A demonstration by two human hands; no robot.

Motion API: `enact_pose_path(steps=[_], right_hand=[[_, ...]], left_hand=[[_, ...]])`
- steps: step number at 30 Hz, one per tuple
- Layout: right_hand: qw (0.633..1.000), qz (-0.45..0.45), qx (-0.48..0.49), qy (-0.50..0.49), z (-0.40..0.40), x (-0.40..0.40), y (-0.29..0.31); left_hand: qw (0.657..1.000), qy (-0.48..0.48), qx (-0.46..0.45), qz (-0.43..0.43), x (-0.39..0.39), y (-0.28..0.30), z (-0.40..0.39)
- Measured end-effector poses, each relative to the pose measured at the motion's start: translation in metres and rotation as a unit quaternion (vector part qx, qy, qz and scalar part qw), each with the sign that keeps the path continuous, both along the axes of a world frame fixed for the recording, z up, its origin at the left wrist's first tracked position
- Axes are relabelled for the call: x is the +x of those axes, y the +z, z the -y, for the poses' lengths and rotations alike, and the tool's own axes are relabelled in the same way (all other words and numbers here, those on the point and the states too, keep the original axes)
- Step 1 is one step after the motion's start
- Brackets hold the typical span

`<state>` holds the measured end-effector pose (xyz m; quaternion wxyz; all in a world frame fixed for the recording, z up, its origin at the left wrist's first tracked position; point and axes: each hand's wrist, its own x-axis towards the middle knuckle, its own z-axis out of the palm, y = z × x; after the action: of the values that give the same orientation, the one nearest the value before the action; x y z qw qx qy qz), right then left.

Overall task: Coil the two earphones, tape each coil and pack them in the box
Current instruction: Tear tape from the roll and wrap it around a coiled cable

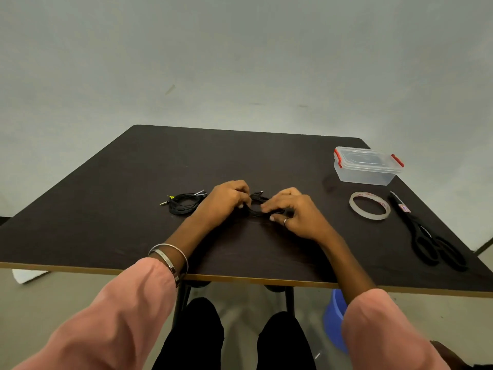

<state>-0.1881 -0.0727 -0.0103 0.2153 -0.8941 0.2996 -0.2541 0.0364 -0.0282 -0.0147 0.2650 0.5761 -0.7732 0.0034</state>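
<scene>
Worktop dark. Box lidded, far at 2 o'clock of hands. Tape at 3 o'clock, nearer right hand. Left hand and right grips both pinching coil centre. Second earphone at 9 o'clock.

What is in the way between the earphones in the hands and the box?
On the table, nothing lies between the held earphone coil and the box. But the box's lid is shut, clips down, so that blocks packing.

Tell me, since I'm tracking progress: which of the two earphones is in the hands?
The earphone at table centre, gripped between the left hand and right hand. The other earphone lies untouched further left.
</scene>
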Motion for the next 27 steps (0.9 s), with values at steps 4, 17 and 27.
enact_pose_path(steps=[4,17,27], right_hand=[[0.992,0.096,0.085,-0.014,-0.002,-0.006,0.003],[0.956,0.192,0.155,-0.158,0.005,0.000,-0.001],[0.941,0.131,0.021,-0.313,0.013,-0.096,0.042]], left_hand=[[0.999,-0.041,-0.001,0.034,0.006,0.008,-0.006],[0.998,0.030,-0.054,0.012,0.003,0.014,-0.008],[0.941,-0.004,-0.081,-0.328,-0.090,0.034,-0.004]])
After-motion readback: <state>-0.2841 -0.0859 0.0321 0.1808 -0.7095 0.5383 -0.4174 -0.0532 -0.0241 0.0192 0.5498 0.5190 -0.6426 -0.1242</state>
